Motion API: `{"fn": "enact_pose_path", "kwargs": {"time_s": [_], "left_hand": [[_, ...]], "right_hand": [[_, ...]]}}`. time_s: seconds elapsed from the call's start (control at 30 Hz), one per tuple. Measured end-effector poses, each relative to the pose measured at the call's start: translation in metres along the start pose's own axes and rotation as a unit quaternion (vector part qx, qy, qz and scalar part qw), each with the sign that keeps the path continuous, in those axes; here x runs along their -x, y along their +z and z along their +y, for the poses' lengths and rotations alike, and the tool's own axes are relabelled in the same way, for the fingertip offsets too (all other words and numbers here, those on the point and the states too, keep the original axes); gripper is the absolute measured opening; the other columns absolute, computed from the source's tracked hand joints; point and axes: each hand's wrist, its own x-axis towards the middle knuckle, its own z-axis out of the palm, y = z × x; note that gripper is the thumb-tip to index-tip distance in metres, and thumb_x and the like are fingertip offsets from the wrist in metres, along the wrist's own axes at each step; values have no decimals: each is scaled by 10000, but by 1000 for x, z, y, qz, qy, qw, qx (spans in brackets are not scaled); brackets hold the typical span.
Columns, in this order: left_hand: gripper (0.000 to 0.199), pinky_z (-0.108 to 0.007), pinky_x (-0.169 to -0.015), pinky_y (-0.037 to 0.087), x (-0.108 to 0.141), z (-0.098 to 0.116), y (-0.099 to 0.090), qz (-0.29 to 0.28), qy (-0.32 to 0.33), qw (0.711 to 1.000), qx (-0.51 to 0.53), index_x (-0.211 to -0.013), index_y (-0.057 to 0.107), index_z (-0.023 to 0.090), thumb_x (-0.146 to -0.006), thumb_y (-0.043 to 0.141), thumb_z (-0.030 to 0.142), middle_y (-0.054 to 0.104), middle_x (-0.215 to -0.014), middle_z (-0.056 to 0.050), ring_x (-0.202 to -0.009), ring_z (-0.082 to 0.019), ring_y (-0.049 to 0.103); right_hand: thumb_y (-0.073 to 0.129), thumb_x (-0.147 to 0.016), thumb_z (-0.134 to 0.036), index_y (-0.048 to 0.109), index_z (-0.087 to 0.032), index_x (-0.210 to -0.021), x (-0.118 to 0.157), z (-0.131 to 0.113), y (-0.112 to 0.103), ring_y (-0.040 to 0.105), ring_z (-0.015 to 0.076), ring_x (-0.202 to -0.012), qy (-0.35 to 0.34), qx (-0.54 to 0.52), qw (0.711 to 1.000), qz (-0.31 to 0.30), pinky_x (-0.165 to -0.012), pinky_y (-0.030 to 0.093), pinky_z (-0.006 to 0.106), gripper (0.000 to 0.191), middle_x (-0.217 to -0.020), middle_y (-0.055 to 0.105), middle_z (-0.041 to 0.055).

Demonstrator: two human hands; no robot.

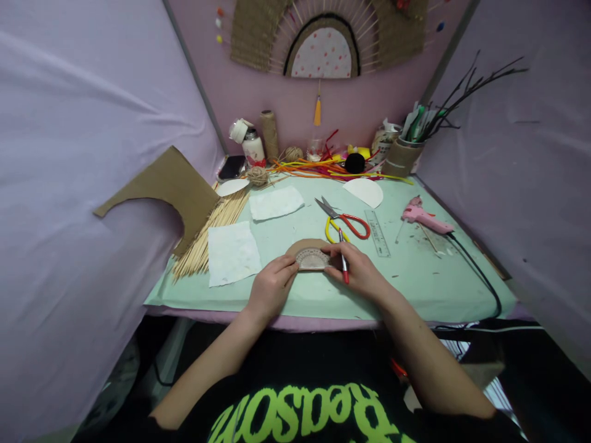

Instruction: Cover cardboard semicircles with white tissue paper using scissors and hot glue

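Observation:
A clear protractor lies on a brown cardboard half-circle near the table's front edge. My left hand presses its closed fingers on the left end of the protractor and cardboard. At the right end, my right hand has its fingertips on the protractor while a red pen is held in it, slanting upward. Just beyond that hand lie scissors with one red and one yellow handle. A clear ruler rests to the right of the scissors.
A pink glue gun with a black cord lies at right. At left are thin wooden sticks, a cut cardboard sheet and white cloth pieces. Coloured pipe cleaners, twine and a branch-filled pot line the back.

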Motion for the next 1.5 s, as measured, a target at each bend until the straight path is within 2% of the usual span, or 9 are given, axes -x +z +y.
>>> {"fn": "enact_pose_path", "kwargs": {"time_s": [0.13,0.33,0.63,1.23,1.5], "left_hand": [[169,-362,-893,601,0,0,0,-4,-7,1000,3,-969,741,174,-920,581,201,751,-1025,-85,-977,-196,707],[183,-371,-894,603,2,0,2,-5,-17,1000,11,-995,742,184,-921,576,205,744,-1048,-92,-988,-203,705],[189,-366,-920,592,2,0,2,-11,-14,1000,22,-1017,736,181,-920,573,187,740,-1073,-93,-1013,-203,700],[186,-374,-915,598,4,0,2,0,-13,1000,21,-1020,731,191,-924,571,193,741,-1073,-86,-1017,-203,701],[185,-373,-905,601,3,0,2,-2,-12,1000,25,-1013,736,176,-920,577,190,743,-1066,-98,-1013,-209,702]], "right_hand": [[645,-819,-218,594,-231,-1065,0,0,0,586,210,-847,2,0,1000,-4,-757,481,348,252,-908,636,42],[634,-843,-253,580,-230,-1031,1,1,0,598,212,-871,13,-2,1000,-5,-773,483,357,197,-1012,659,61],[634,-838,-228,580,-227,-1078,1,0,0,588,211,-858,8,6,1000,-5,-770,479,350,245,-932,633,48],[633,-825,-224,590,-233,-1068,0,-2,-1,599,212,-859,10,-3,1000,3,-768,485,359,247,-962,654,55],[638,-823,-228,549,-230,-948,1,0,0,603,207,-871,17,-6,1000,-1,-773,480,354,153,-1029,672,57]]}}
